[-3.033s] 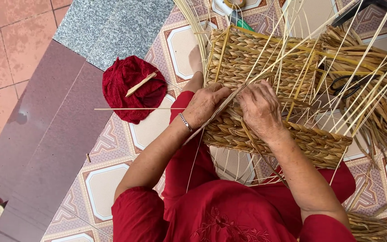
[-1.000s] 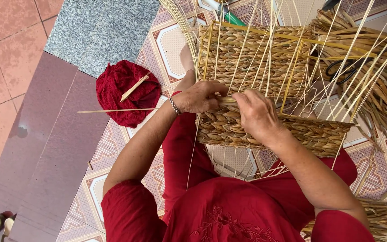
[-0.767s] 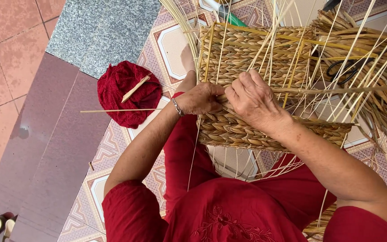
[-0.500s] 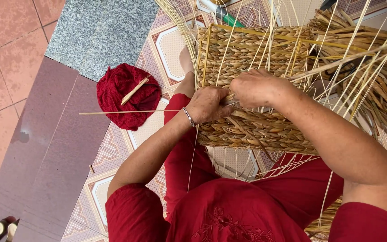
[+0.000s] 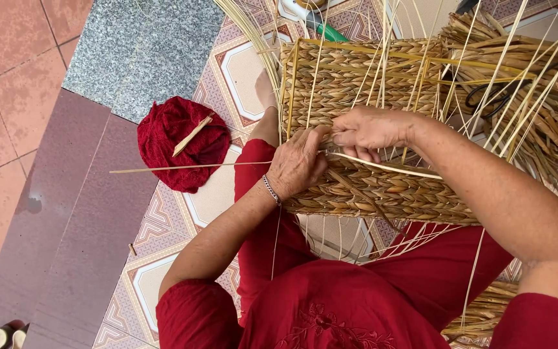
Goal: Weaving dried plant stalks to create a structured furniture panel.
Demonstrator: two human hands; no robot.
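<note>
The half-woven seagrass basket (image 5: 382, 129) lay on its side across the person's lap, its woven wall directly under both hands. The left hand (image 5: 297, 165) was curled against that wall, fingers closed and pressing on the weave just where a pale straw strand (image 5: 382, 166) crossed it. The right hand (image 5: 371, 129), touching the left at the fingertips, pinched the same strand between thumb and fingers, and the strand ran from that pinch off past the right forearm.

Judged by its look, the basket was light but stiff, held in shape by a thin yellow wire frame (image 5: 356, 46) at its rim; the braided wall seemed rough enough to grip without slipping. The frame edge or the finished wall looked the safest places to hold it, since the loose upright stakes (image 5: 392, 45) beyond the hands would probably bend or snap if grabbed. The strand itself seemed thin, springy and easy to kink, best held close to the weave.

What lay inside the basket could not be told; only stakes crossed its open side. Beyond the right hand lay a heap of dried seagrass (image 5: 537, 97) with dark scissors (image 5: 495, 97) on it. Well out past the left hand, a bundle of red cloth (image 5: 174, 143) sat on the tiled floor (image 5: 66, 213).
</note>
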